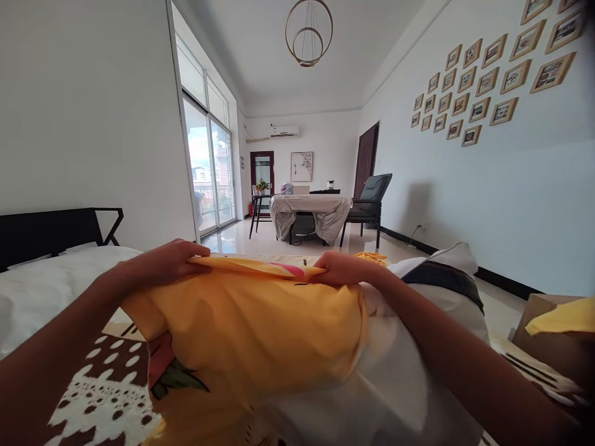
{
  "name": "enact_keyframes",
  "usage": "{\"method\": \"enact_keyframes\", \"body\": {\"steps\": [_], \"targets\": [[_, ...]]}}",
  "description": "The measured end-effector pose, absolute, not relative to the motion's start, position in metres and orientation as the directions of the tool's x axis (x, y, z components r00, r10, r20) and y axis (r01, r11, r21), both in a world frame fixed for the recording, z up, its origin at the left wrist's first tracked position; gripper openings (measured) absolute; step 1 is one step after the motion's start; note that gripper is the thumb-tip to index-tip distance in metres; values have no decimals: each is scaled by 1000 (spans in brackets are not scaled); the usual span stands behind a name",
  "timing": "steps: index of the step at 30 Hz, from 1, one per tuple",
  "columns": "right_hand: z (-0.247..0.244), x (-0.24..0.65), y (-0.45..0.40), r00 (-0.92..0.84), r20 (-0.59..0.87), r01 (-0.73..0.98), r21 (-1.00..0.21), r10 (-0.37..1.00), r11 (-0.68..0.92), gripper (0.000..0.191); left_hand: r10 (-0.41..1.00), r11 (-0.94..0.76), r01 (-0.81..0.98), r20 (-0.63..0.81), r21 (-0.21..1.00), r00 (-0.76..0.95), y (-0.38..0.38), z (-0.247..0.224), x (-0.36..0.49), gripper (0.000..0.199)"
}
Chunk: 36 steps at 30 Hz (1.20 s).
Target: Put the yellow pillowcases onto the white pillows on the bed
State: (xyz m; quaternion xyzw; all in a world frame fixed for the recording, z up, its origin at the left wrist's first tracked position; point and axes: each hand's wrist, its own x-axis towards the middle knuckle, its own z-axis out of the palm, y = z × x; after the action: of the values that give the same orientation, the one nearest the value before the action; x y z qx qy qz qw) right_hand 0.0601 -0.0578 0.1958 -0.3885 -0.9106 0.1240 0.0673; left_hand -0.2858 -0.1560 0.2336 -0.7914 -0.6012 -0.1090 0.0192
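A yellow printed cloth (pixel 264 322) hangs between my two hands, its top edge pulled across. My left hand (pixel 179 260) is closed on the cloth's upper left edge. On the right, my right hand (pixel 341 267) grips the same edge, fingers pressed together. A red and green print shows on the cloth's lower left. Beneath and to the right lies white bedding (pixel 395 365) with a dark band. A brown and white patterned cover (pixel 109 384) shows at the lower left.
A black headboard (pixel 51 232) stands at the left beside white bedding. Ahead are a covered table (pixel 311 203) and a black chair (pixel 369 201). A cardboard box (pixel 542 306) with yellow cloth on it sits at the right.
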Motion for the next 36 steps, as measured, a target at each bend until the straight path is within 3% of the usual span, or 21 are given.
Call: {"method": "enact_keyframes", "body": {"steps": [3, 5, 8, 11, 13, 15, 17, 19, 22, 25, 29, 32, 36], "targets": [[205, 74, -50, -729, 129, 633, -248, 672, 734, 41, 935, -225, 974, 278, -11, 219, -151, 252, -294, 22], [205, 82, -44, -737, 261, 524, -361, 623, 771, 40, 928, -179, 982, 321, -57, 188, -149, 261, -297, 20], [204, 89, -41, -594, 432, 342, -627, 678, 700, 42, 913, -110, 987, 381, -116, 147, -149, 271, -292, 24], [213, 90, -47, -369, 559, 293, -688, 743, 663, 43, 875, -28, 966, 461, -257, 148, -152, 278, -280, 22], [225, 92, -55, -291, 628, 405, -603, 722, 687, 43, 849, 17, 946, 505, -324, 158, -152, 282, -275, 19], [234, 96, -65, -337, 636, 554, -462, 694, 692, 41, 843, 41, 943, 518, -329, 144, -147, 282, -276, 20], [236, 102, -71, -515, 489, 640, -326, 704, 695, 34, 869, 22, 952, 477, -305, 133, -139, 277, -282, 24], [230, 107, -71, -660, 231, 680, -221, 715, 699, 22, 907, -4, 962, 403, -272, 118, -131, 269, -289, 28], [217, 115, -62, -642, 11, 764, -79, 766, 641, 11, 943, -14, 978, 322, -207, 82, -126, 254, -297, 35], [209, 126, -51, -587, 70, 809, 3, 807, 588, 12, 952, -50, 993, 295, -108, 80, -133, 246, -299, 45], [210, 144, -45, -560, 291, 819, 54, 776, 571, 12, 975, -49, 999, 217, -10, 50, -146, 241, -301, 46], [210, 155, -47, -466, 488, 830, -50, 739, 556, 12, 987, -16, 1000, 158, 19, 13, -150, 236, -304, 45], [209, 157, -62, -286, 581, 638, -478, 762, 604, 18, 986, 22, 1000, 166, -16, -19, -149, 229, -313, 45]]}}
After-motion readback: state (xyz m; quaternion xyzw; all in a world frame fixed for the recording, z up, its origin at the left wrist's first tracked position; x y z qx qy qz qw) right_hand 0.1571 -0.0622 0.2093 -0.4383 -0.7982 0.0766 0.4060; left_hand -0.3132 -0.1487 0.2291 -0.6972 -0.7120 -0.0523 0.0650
